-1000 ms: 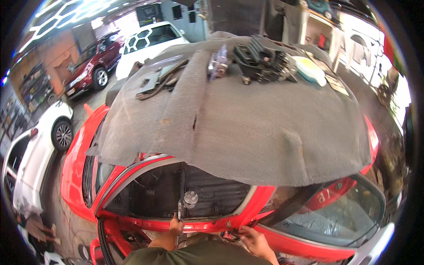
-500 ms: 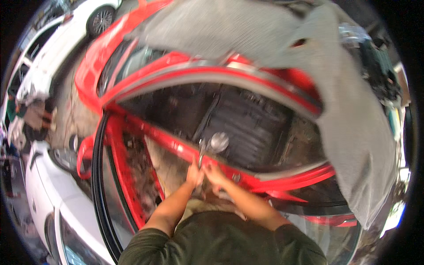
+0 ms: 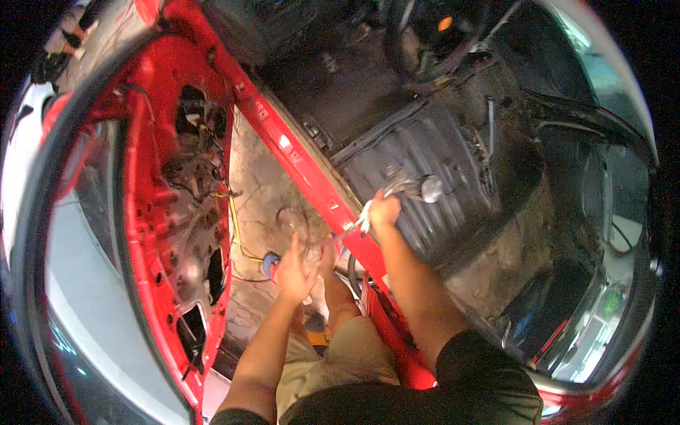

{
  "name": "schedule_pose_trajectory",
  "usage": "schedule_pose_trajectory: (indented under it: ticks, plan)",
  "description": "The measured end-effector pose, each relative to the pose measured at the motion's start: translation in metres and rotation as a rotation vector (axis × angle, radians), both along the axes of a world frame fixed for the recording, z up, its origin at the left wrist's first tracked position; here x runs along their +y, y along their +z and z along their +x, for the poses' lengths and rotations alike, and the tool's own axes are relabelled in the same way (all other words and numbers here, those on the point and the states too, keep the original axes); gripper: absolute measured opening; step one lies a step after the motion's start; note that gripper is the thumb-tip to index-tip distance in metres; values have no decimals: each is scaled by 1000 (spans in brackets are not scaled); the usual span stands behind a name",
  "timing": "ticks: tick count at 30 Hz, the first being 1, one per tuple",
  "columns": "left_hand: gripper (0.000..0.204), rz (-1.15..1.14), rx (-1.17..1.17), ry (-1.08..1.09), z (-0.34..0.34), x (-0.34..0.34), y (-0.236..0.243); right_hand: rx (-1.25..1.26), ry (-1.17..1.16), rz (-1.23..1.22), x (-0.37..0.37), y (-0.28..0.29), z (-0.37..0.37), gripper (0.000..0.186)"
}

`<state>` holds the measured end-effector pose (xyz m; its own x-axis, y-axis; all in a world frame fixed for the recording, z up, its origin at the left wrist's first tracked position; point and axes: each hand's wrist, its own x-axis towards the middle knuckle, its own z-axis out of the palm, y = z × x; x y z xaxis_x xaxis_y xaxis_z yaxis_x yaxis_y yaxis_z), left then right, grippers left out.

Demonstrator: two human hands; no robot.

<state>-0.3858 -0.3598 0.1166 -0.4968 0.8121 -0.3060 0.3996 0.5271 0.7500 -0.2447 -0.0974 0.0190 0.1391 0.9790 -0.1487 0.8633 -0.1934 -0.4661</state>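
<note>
My right hand [image 3: 384,211] is closed on a silvery tool [image 3: 401,181], held over the car's sill and floor pan. A round, shiny, cup-like part [image 3: 431,188] shows at the tool's far end. Motion smears it, so its exact kind is unclear. Something whitish [image 3: 364,217] pokes out on the left side of that hand. My left hand [image 3: 295,273] is open with fingers apart and holds nothing that I can see. It hovers between the red door and the sill, beside a blue round thing [image 3: 270,264].
The red door sill [image 3: 294,152] runs diagonally beside me. Beyond it lies the dark ribbed floor pan [image 3: 425,145], with a steering wheel [image 3: 404,42] at the top. An opened red door [image 3: 152,184], bare inside, stands left. A yellow cable [image 3: 237,230] hangs near its edge.
My hands, close together before, are now apart. The right has reached into the car with the silvery tool; the left is empty over the gap. My view has moved closer to the interior.
</note>
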Motion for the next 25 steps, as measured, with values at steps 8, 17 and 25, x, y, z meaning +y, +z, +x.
schedule_pose_trajectory:
  ticks: [8, 17, 25]
  plan:
    - [80, -380, -208, 485, 61, -267, -27, 93, -403, -154, 213, -207, 76, 44]
    - [67, -694, -986, 1074, 60, -453, -13, -125, -149, -92, 287, -254, 22, 42]
    - [38, -858, -360, 365, 84, -419, 19, -156, -213, -192, 278, -263, -4, 42]
